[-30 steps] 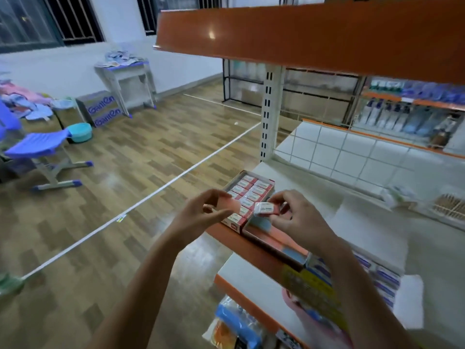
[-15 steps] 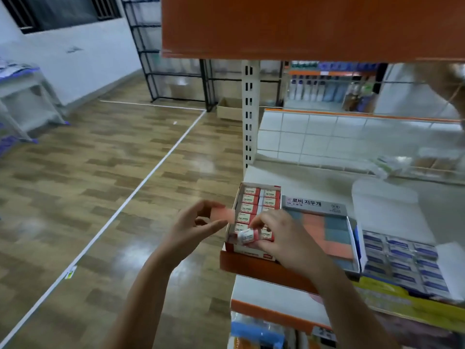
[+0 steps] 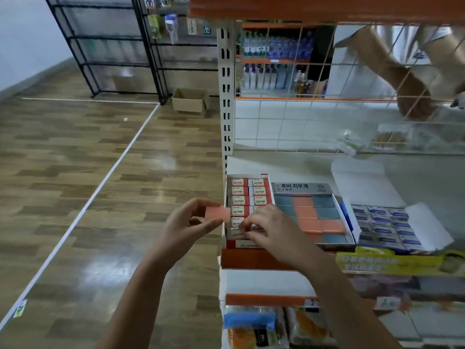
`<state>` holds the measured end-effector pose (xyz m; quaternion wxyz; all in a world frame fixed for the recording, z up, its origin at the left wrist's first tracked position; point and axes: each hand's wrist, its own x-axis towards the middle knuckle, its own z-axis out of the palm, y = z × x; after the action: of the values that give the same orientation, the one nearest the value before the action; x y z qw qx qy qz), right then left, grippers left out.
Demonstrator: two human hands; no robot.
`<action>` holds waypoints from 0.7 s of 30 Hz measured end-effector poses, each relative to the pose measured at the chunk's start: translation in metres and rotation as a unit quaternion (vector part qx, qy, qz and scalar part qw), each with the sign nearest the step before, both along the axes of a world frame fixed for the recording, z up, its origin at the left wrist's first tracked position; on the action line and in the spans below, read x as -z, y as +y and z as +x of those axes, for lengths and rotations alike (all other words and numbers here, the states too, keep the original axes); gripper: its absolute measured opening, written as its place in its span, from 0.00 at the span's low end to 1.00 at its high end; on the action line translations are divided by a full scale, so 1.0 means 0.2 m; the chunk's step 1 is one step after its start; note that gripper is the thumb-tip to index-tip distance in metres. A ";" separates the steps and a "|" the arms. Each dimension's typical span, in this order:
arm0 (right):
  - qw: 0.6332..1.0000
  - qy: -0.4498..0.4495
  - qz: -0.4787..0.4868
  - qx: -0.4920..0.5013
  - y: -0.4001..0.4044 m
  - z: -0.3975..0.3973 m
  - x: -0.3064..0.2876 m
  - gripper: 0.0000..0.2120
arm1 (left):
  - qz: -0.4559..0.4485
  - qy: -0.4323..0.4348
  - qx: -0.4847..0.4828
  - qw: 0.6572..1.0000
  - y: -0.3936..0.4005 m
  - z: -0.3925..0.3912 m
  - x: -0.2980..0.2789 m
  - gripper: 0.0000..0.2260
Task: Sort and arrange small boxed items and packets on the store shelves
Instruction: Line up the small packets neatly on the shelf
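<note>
since the earlier frame the right hand (image 3: 270,229) has lowered its small boxed eraser (image 3: 243,225) into the red tray (image 3: 247,244) at the shelf's (image 3: 256,259) left edge, pinching it, while the left hand (image 3: 186,224) pinches a pink eraser (image 3: 217,213) beside the tray over open floor (image 3: 100,185).

The right hand (image 3: 271,233) has dropped from in front of the red display box (image 3: 247,210) into its near rows, setting down the small wrapped eraser (image 3: 242,225) it was carrying. The left hand (image 3: 187,226) has lifted its pink eraser (image 3: 218,213) slightly, level with the box's left edge.
</note>
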<state>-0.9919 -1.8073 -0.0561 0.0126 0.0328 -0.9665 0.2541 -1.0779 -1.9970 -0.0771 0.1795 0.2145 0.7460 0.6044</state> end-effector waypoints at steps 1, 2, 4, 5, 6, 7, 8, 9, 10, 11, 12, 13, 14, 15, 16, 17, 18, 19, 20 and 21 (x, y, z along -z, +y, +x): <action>1.000 -0.002 -0.002 0.006 -0.01 0.00 0.00 0.10 | -0.002 -0.001 0.003 1.000 -0.01 0.00 0.00 0.15; 1.000 -0.005 -0.004 0.011 -0.01 -0.01 0.00 0.09 | -0.004 -0.001 0.006 1.000 -0.01 0.00 0.01 0.15; 1.000 -0.013 -0.005 0.016 -0.02 -0.01 -0.01 0.08 | -0.009 0.001 0.013 1.000 -0.02 0.00 0.01 0.15; 1.000 -0.020 -0.004 0.016 -0.02 -0.02 -0.01 0.08 | -0.011 0.003 0.017 1.000 -0.02 0.00 0.01 0.15; 1.000 -0.027 -0.003 0.016 -0.03 -0.02 -0.02 0.08 | -0.012 0.005 0.019 1.000 -0.03 0.00 0.01 0.14; 0.999 -0.034 -0.002 0.015 -0.03 -0.02 -0.03 0.08 | -0.011 0.006 0.020 1.000 -0.03 0.00 0.01 0.14; 0.999 -0.041 -0.001 0.013 -0.03 -0.03 -0.04 0.08 | -0.009 0.006 0.020 1.000 -0.03 0.00 0.00 0.14; 0.999 -0.051 0.000 0.009 -0.03 -0.03 -0.05 0.09 | -0.008 0.005 0.020 1.000 -0.04 0.00 0.00 0.15; 0.998 -0.065 0.003 0.002 -0.03 -0.03 -0.07 0.10 | -0.007 0.005 0.019 1.000 -0.04 0.00 0.00 0.15; 0.997 -0.079 0.011 -0.008 -0.03 -0.04 -0.09 0.11 | -0.006 0.005 0.017 1.000 -0.04 0.00 -0.01 0.15; 0.995 -0.090 0.024 -0.020 -0.02 -0.04 -0.10 0.12 | -0.003 0.005 0.015 1.000 -0.04 0.00 -0.01 0.14; 0.994 -0.099 0.040 -0.032 -0.02 -0.05 -0.12 0.12 | 0.001 0.006 0.014 1.000 -0.04 0.00 -0.02 0.14; 0.992 -0.105 0.057 -0.043 -0.02 -0.06 -0.14 0.13 | 0.005 0.007 0.014 1.000 -0.04 0.00 -0.02 0.13; 0.990 -0.109 0.075 -0.052 -0.02 -0.06 -0.15 0.13 | 0.007 0.009 0.015 1.000 -0.04 0.00 -0.02 0.13; 0.987 -0.112 0.095 -0.059 -0.03 -0.07 -0.16 0.12 | 0.007 0.009 0.017 1.000 -0.04 0.00 -0.02 0.14; 0.984 -0.113 0.117 -0.068 -0.04 -0.09 -0.17 0.12 | 0.006 0.009 0.018 1.000 -0.03 0.00 -0.02 0.14; 0.980 -0.115 0.141 -0.079 -0.05 -0.10 -0.17 0.11 | 0.004 0.010 0.021 1.000 -0.03 0.00 -0.02 0.14; 0.975 -0.118 0.165 -0.088 -0.06 -0.11 -0.18 0.11 | 0.003 0.012 0.023 1.000 -0.03 0.01 -0.02 0.14; 0.971 -0.122 0.185 -0.094 -0.06 -0.12 -0.18 0.10 | 0.002 0.014 0.024 1.000 -0.03 0.01 -0.01 0.15; 0.966 -0.128 0.201 -0.098 -0.07 -0.12 -0.19 0.10 | 0.001 0.016 0.025 1.000 -0.03 0.01 -0.01 0.15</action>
<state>-1.0165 -1.8208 -0.0191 -0.1435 0.0964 -0.9833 0.0563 -1.0766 -2.0033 -0.0747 0.1827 0.2430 0.7426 0.5968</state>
